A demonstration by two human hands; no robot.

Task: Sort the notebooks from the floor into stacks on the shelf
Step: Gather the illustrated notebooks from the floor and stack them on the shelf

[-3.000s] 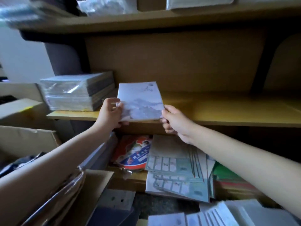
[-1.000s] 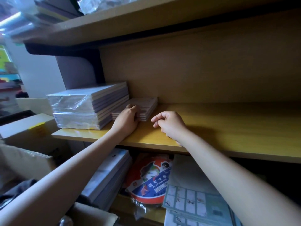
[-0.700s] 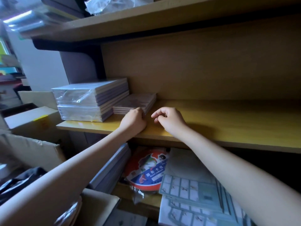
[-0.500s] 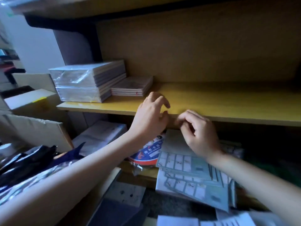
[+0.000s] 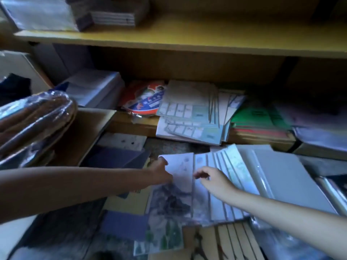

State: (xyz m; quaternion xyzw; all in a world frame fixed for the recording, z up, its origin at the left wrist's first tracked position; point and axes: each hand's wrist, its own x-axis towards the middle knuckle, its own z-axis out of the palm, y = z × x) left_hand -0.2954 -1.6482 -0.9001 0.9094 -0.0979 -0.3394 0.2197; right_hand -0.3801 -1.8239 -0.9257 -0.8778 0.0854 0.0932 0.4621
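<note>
A pale notebook (image 5: 181, 173) with a mountain picture lies on top of the pile on the floor. My left hand (image 5: 161, 173) grips its left edge. My right hand (image 5: 212, 180) has curled fingers at its right edge; the blur hides whether they hold it. To the right, a fanned row of several similar pale notebooks (image 5: 225, 184) lies on the floor. Above, the yellow shelf (image 5: 206, 40) carries a small notebook stack (image 5: 114, 17) next to plastic-wrapped packs (image 5: 41, 14).
Under the shelf lie grid-printed booklets (image 5: 189, 117), a round red-and-blue pack (image 5: 144, 102), green and red books (image 5: 261, 119) and a wrapped white pack (image 5: 93, 87). A cardboard box flap (image 5: 82, 132) and a plastic-wrapped bundle (image 5: 33, 121) stand left. Grey folders (image 5: 287, 177) lie right.
Both hands left the stack on the shelf and dropped to the floor pile. The view tilted down with them. My left hand now grips a pale notebook.
</note>
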